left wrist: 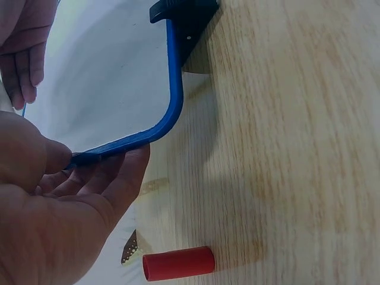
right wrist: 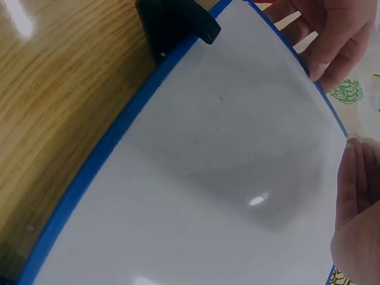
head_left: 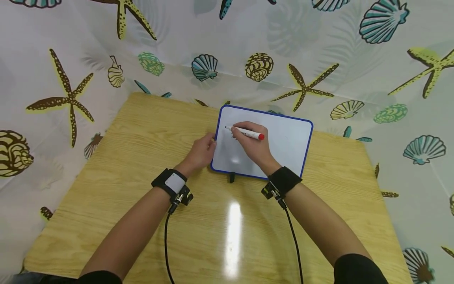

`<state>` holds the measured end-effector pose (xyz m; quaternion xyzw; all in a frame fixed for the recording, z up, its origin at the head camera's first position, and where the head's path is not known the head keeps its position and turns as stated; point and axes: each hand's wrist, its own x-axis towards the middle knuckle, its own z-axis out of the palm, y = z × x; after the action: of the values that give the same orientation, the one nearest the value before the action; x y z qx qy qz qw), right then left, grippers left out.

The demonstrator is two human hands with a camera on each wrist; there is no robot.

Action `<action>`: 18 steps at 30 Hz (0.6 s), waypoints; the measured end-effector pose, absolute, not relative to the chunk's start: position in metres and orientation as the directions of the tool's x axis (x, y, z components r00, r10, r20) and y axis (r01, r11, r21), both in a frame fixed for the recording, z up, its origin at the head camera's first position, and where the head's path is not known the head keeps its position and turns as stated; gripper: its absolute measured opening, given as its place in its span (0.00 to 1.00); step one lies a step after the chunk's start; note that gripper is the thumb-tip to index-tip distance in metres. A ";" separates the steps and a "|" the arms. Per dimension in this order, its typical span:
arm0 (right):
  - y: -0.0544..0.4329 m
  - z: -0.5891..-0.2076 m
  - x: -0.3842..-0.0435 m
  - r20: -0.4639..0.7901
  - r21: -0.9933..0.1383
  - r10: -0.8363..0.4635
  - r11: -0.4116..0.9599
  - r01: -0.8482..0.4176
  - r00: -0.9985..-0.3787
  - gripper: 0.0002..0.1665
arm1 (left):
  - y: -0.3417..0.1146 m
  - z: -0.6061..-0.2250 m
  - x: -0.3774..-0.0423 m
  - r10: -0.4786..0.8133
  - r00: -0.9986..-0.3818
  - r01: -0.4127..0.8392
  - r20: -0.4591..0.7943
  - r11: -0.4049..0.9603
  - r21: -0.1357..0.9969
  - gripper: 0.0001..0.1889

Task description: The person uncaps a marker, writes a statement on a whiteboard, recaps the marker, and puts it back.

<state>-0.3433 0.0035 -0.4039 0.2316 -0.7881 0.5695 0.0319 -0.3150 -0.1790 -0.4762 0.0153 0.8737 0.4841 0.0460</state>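
Observation:
A small whiteboard (head_left: 283,142) with a blue frame is propped at a slant on the table. My left hand (head_left: 201,152) grips its left edge. In the left wrist view the thumb lies at the blue rim and the fingers (left wrist: 127,172) reach behind it. A white marker (head_left: 251,133) with a red end is pinched in my right hand (head_left: 256,144). Its dark tip points left, close over the board's upper left part. The writing surface looks blank apart from tiny specks. In the right wrist view, the right hand (right wrist: 362,231) hides the marker.
A black stand foot (head_left: 232,177) hooks the board's lower edge. On the wooden table (head_left: 142,130) lies a red cap-like cylinder (left wrist: 178,264), near the left hand. Behind the table hangs a white cloth (head_left: 227,39) with shells and starfish. Black cables (head_left: 167,244) run from both wrist cameras.

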 end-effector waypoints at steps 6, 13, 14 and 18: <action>-0.002 -0.409 -0.343 0.332 -0.869 -0.333 0.256 -0.424 -0.882 0.07 | -0.179 -0.475 -0.313 0.070 -0.996 -0.009 -0.055 0.530 0.848 0.20; -0.009 -0.416 -0.342 0.399 -0.835 -0.338 0.251 -0.491 -0.852 0.05 | -0.181 -0.472 -0.311 0.078 -0.996 0.002 -0.047 0.533 0.846 0.22; -0.010 -0.416 -0.342 0.408 -0.832 -0.338 0.246 -0.498 -0.848 0.05 | -0.181 -0.472 -0.311 0.082 -0.995 -0.002 -0.054 0.530 0.848 0.22; -0.013 -0.418 -0.341 0.424 -0.825 -0.335 0.242 -0.511 -0.842 0.04 | -0.182 -0.471 -0.311 0.090 -0.994 -0.008 -0.064 0.521 0.854 0.22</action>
<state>-0.3414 -0.0130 -0.4175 0.2698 -0.7841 0.5533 0.0797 -0.3110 -0.1818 -0.4708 0.0236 0.8706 0.4889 0.0501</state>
